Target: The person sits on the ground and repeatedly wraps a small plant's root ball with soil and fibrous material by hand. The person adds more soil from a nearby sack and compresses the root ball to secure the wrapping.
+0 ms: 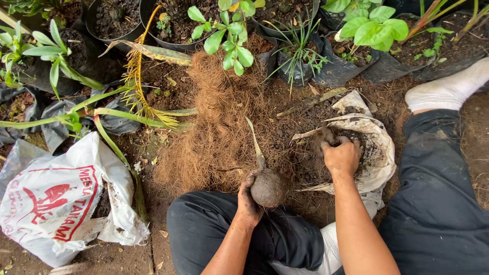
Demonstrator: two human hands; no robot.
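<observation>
two hands busy: my left hand [248, 199] grips a soil ball [268, 187] with a shoot, low centre; my right hand [341, 157], at two o'clock of it, closes on dirt in the torn bag [379, 153]. ball looks shaped but unwrapped, fibre pile [219, 127] untouched.

Left hand [248, 196] cupped, fingers curled, right hand [341, 158] fisted, arm outstretched
</observation>
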